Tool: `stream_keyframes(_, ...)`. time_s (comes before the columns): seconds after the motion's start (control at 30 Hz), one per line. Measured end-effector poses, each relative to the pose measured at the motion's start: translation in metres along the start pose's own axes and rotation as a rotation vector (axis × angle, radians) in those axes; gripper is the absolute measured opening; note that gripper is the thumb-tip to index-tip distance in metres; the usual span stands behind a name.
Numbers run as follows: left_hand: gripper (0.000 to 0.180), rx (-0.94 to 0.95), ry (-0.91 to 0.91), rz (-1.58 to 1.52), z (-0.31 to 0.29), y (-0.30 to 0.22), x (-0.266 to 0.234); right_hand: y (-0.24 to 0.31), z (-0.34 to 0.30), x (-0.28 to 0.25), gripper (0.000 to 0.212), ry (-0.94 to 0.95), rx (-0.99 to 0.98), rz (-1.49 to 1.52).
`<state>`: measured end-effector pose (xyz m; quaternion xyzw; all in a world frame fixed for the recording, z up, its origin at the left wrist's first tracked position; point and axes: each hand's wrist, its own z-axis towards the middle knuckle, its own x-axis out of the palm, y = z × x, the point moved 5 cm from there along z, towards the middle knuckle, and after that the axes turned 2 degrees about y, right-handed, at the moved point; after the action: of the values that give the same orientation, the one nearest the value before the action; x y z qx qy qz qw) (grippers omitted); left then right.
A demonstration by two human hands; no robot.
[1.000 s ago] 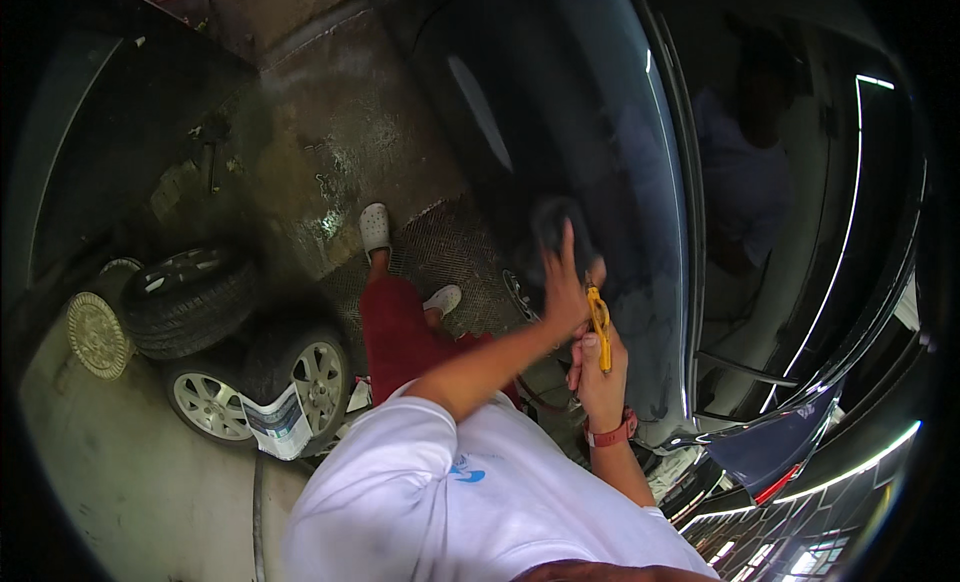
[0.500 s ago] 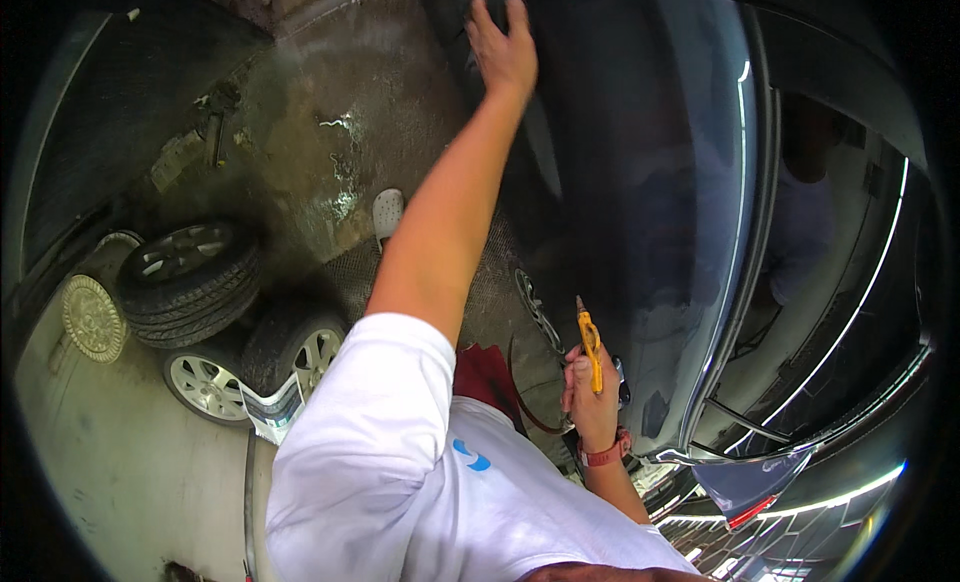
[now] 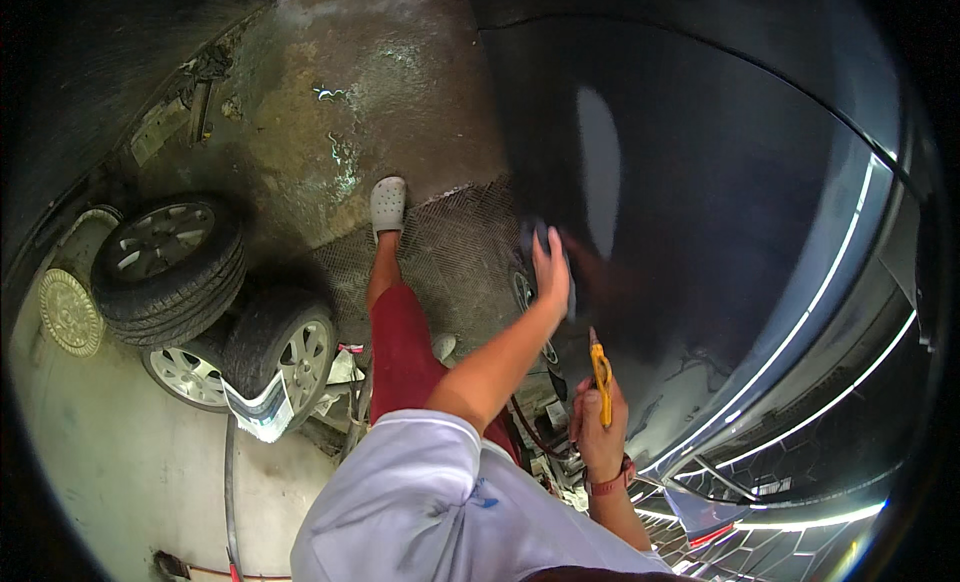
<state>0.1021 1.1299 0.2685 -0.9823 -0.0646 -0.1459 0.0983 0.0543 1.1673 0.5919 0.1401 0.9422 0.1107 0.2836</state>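
Note:
My left hand (image 3: pixel 553 274) presses a dark pad (image 3: pixel 571 282) to the side of a dark, glossy car body (image 3: pixel 690 212). The pad's edges show beside my fingers; its exact kind I cannot make out. Below and to the right, my right hand (image 3: pixel 600 437) grips a yellow air blow gun (image 3: pixel 602 377), its narrow nozzle pointing up and away from me. The nozzle tip stands close to the car panel, a little below my left hand; whether it touches I cannot tell. My right wrist wears a reddish watch (image 3: pixel 612 479).
On the left lie stacked tyres on wheels (image 3: pixel 170 272), another wheel (image 3: pixel 305 352) and a round patterned cover (image 3: pixel 72 312). My foot in a pale clog (image 3: pixel 388 207) stands on a ridged mat (image 3: pixel 450 242) beside the wet-looking floor (image 3: pixel 400 112). A car wheel (image 3: pixel 522 290) shows behind my left hand.
My left hand has come down along the panel from the far end, toward me, with the dark pad. My right hand still holds the blow gun, slightly lower in view.

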Motion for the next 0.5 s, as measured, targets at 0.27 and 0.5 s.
stream_keyframes(0.27, 0.081, 0.767, 0.0, 0.214, 0.176, -0.358, 0.069, -0.008, 0.038, 0.034, 0.041, 0.055, 0.057, -0.012)
stream_keyframes(0.5, 0.094, 0.237, -0.012, 0.099, 0.201, -0.143, -0.004, -0.004, 0.061, 0.045, 0.041, 0.063, 0.049, -0.081)
